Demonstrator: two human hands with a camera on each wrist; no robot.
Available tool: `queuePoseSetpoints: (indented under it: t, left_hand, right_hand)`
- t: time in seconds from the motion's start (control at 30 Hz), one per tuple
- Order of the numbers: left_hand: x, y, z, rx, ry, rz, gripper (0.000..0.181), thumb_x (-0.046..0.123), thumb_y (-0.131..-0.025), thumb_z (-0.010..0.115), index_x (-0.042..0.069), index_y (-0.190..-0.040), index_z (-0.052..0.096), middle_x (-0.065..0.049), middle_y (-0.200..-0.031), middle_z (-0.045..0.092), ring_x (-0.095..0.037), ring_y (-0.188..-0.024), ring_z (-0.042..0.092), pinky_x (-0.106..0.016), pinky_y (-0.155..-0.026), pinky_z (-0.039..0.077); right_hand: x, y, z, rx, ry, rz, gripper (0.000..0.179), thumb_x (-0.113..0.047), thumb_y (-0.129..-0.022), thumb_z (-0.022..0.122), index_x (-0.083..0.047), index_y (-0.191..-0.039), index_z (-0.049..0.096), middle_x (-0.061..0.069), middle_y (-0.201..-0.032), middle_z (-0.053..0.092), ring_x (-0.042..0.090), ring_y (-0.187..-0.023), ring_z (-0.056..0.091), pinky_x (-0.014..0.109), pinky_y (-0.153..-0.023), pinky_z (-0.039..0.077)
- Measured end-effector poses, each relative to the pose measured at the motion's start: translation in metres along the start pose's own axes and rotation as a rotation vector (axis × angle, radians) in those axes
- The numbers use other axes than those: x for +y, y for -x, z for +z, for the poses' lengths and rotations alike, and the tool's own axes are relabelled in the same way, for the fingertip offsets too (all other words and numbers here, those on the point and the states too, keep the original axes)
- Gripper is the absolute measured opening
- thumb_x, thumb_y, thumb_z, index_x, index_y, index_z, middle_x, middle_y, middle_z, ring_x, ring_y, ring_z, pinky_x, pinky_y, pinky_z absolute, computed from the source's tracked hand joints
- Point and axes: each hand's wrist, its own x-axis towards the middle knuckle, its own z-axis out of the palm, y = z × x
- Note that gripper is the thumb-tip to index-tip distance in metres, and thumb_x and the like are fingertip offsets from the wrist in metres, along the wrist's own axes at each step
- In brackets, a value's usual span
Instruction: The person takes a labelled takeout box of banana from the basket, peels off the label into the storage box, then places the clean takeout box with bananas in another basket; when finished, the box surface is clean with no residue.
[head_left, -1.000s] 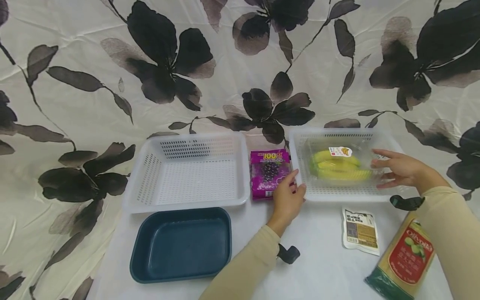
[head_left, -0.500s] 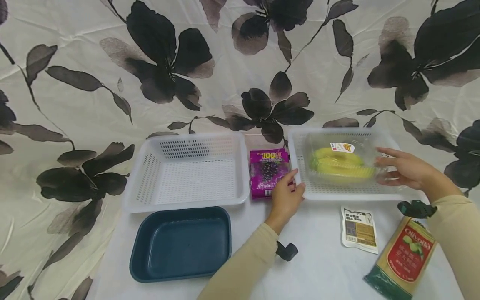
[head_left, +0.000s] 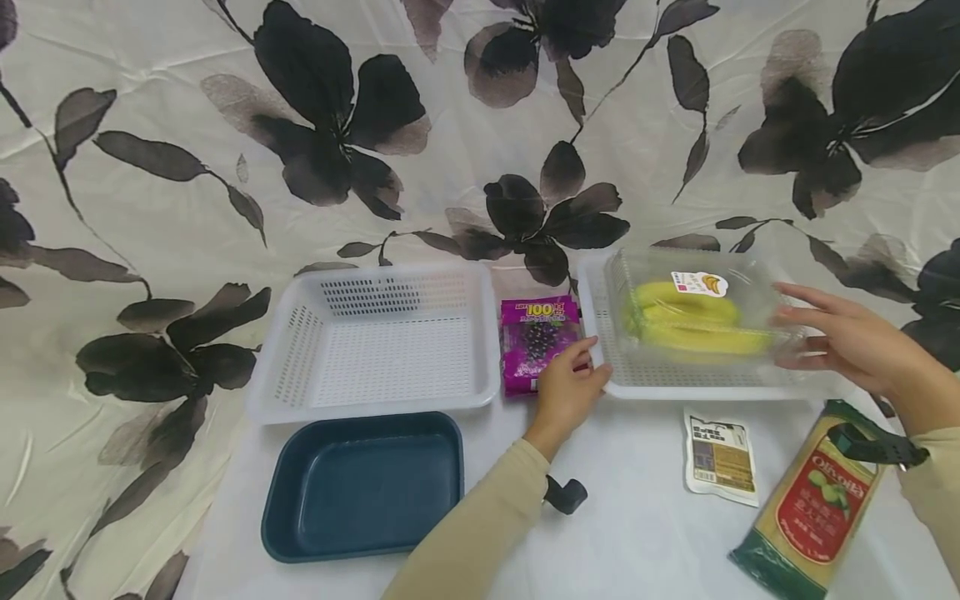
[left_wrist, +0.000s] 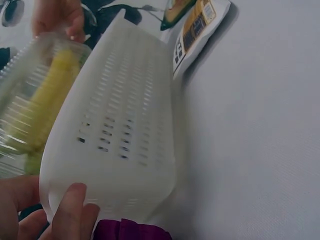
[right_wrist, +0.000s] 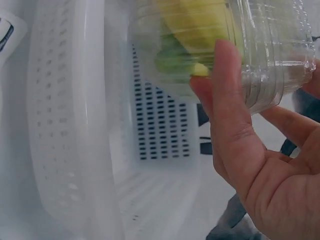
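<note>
My right hand [head_left: 873, 343] grips a clear plastic box [head_left: 753, 279] of bananas [head_left: 686, 325] by its right end. The box carries a white label with a banana picture and hangs over the right white basket [head_left: 705, 390]. In the right wrist view, thumb and fingers sit on opposite sides of the clear box [right_wrist: 265, 60], with the basket's slotted floor visible below. My left hand [head_left: 567, 390] pinches that basket's left rim near the front corner, as the left wrist view shows at the basket wall [left_wrist: 120, 110]. A purple grape-candy bag [head_left: 536, 333] lies beside this hand.
Another white basket [head_left: 375, 410] stands to the left, with a dark blue tray [head_left: 360, 487] in front. A small white-and-brown pouch [head_left: 720, 458] and an Olivoilà pasta bag [head_left: 813, 504] lie before the right basket. A floral cloth [head_left: 420, 192] backs the table.
My right hand has lifted the banana box and shifted it slightly right, its far edge now overlapping the basket's back rim. The left hand stays at the basket rim.
</note>
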Motion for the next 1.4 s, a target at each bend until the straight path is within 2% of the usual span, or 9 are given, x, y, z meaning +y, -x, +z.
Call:
queuePoseSetpoints:
  t: [0.17,0.43,0.77,0.9,1.03,1.17,1.27,1.33,1.4]
  left_hand:
    - [0.000,-0.001,-0.001,-0.011,-0.010,0.011,0.047,0.013,-0.092,0.075,0.018,-0.138,0.065,-0.016,-0.130,0.070,-0.023,-0.106,0.074,-0.026,-0.073,0.063]
    - [0.001,-0.002,-0.005,-0.057,-0.012,0.017,0.049,0.014,-0.093,0.075,0.017,-0.140,0.063,-0.016,-0.130,0.070,-0.023,-0.108,0.074,-0.028,-0.075,0.064]
    - [0.005,-0.006,-0.011,-0.142,-0.003,-0.063,0.054,0.003,-0.093,0.071,0.014,-0.144,0.059,-0.018,-0.136,0.065,-0.024,-0.108,0.072,-0.031,-0.077,0.064]
    - [0.008,-0.010,-0.018,-0.210,-0.068,-0.062,0.056,0.001,-0.094,0.068,0.008,-0.148,0.053,-0.015,-0.133,0.068,-0.022,-0.107,0.073,-0.032,-0.079,0.064]
    - [0.011,-0.014,-0.028,-0.248,-0.251,-0.001,0.050,0.007,-0.092,0.072,0.013,-0.141,0.061,-0.009,-0.129,0.072,-0.019,-0.102,0.072,-0.033,-0.083,0.061]
    - [0.015,-0.019,-0.037,-0.280,-0.404,0.059,0.051,0.013,-0.092,0.073,0.022,-0.141,0.063,-0.005,-0.132,0.071,-0.021,-0.117,0.069,-0.035,-0.097,0.057]
    - [0.016,-0.023,-0.040,-0.321,-0.411,0.037,0.056,0.014,-0.094,0.074,0.027,-0.146,0.058,-0.004,-0.135,0.069,-0.019,-0.128,0.064,-0.035,-0.108,0.051]
    - [0.017,-0.024,-0.042,-0.340,-0.395,0.023,0.057,0.015,-0.093,0.075,0.026,-0.146,0.057,-0.005,-0.131,0.071,-0.018,-0.125,0.066,-0.032,-0.108,0.051]
    - [0.019,-0.024,-0.043,-0.351,-0.381,0.018,0.056,0.018,-0.092,0.077,0.024,-0.145,0.059,-0.005,-0.126,0.074,-0.015,-0.118,0.070,-0.029,-0.103,0.054]
  right_hand:
    - [-0.001,0.012,0.004,0.039,0.041,-0.033,0.073,-0.040,-0.110,0.043,-0.021,-0.165,-0.001,0.025,-0.155,0.018,-0.003,-0.093,0.062,0.034,-0.084,0.063]
    - [0.000,0.033,0.008,0.076,0.087,-0.044,0.072,-0.042,-0.109,0.043,-0.026,-0.166,0.002,0.029,-0.158,0.012,-0.006,-0.092,0.061,0.036,-0.082,0.064]
    - [0.010,0.062,0.023,0.012,0.076,0.012,0.071,-0.039,-0.110,0.043,-0.030,-0.165,-0.001,0.029,-0.152,0.026,0.006,-0.101,0.061,0.045,-0.085,0.063]
    - [0.018,0.075,0.033,0.002,0.108,-0.006,0.070,-0.038,-0.110,0.043,-0.027,-0.166,0.001,0.027,-0.149,0.035,0.013,-0.106,0.061,0.049,-0.084,0.063]
    - [0.022,0.090,0.044,-0.006,0.140,-0.009,0.069,-0.036,-0.111,0.042,-0.022,-0.166,0.002,0.037,-0.149,0.034,0.025,-0.112,0.060,0.053,-0.081,0.063]
    - [0.024,0.104,0.053,-0.037,0.165,0.031,0.071,-0.035,-0.111,0.043,-0.019,-0.166,0.002,0.035,-0.143,0.042,0.028,-0.113,0.059,0.052,-0.077,0.063]
    - [0.028,0.111,0.059,-0.072,0.178,0.071,0.072,-0.037,-0.110,0.045,-0.018,-0.166,0.003,0.027,-0.137,0.049,0.022,-0.110,0.059,0.046,-0.078,0.061]
    - [0.033,0.116,0.065,-0.093,0.173,0.073,0.070,-0.037,-0.110,0.045,-0.024,-0.166,0.005,0.020,-0.134,0.051,0.015,-0.108,0.059,0.042,-0.078,0.060]
    - [0.041,0.121,0.071,-0.093,0.151,0.036,0.065,-0.032,-0.110,0.047,-0.029,-0.165,0.012,0.009,-0.127,0.051,0.007,-0.092,0.058,0.036,-0.071,0.058]
